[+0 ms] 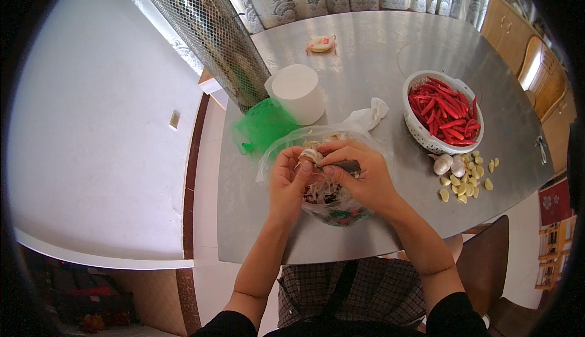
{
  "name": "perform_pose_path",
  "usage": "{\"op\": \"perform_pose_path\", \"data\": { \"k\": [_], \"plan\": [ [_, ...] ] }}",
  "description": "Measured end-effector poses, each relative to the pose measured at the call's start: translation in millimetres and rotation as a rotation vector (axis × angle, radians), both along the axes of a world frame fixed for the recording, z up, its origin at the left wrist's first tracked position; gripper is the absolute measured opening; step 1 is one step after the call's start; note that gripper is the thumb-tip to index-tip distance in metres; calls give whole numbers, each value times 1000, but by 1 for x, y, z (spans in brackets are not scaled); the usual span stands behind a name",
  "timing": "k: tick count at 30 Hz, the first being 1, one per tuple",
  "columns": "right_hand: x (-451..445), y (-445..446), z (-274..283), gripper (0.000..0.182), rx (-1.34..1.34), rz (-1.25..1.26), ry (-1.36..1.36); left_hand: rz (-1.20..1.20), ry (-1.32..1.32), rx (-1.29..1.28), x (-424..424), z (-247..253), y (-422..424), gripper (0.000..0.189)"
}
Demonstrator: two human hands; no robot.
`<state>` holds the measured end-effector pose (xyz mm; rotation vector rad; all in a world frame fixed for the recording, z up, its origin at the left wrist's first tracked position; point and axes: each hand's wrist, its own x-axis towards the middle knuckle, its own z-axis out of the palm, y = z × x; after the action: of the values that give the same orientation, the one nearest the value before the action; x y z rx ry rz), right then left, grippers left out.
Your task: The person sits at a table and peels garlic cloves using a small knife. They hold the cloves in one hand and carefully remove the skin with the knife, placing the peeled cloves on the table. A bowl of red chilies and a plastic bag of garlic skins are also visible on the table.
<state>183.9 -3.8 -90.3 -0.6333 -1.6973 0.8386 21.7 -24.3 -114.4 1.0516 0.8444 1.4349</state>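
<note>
My left hand (292,174) grips a partly peeled garlic bulb (311,156) between thumb and fingers. In my right hand (358,170) is a small knife (347,166); its dark grey end sticks out past the palm, and its other end is hidden at the fingers. The right fingertips touch the bulb. Both hands are above an open clear plastic bag (343,220) with garlic skins (331,190) inside. To the right on the table lie two whole garlic bulbs (442,164) and a scatter of peeled garlic cloves (462,186).
A white perforated basket (420,133) of red chilli peppers (443,108) stands on the steel table (256,218). Beyond the bag are a white paper roll (299,94), a green mesh bag (263,126), a crumpled tissue (372,114) and a small wrapped packet (321,44). A tall mesh cylinder (205,31) leans far left.
</note>
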Motion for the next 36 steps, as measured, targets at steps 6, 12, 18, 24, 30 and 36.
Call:
{"op": "perform_pose_path", "data": {
  "k": [6, 12, 18, 24, 30, 36],
  "plan": [
    [-3, -6, -2, 15, -36, -97, -23, 19, 115, 83, 5, 6, -4, 31],
    [-2, -6, -2, 15, -67, -107, 0, -2, 156, 39, 5, 12, -5, 34],
    [-1, 2, -2, 14, -25, -37, 126, 149, 295, 102, 4, 5, -5, 37],
    [2, 2, 3, 16, 23, 30, 38, 203, 452, 209, 7, 6, -7, 26],
    [0, 3, -1, 18, -28, 70, 65, 286, 523, 231, 9, 11, -10, 26],
    [-6, -7, -6, 14, -20, -43, 34, 199, 264, 294, 10, -4, -6, 24]
  ]
}}
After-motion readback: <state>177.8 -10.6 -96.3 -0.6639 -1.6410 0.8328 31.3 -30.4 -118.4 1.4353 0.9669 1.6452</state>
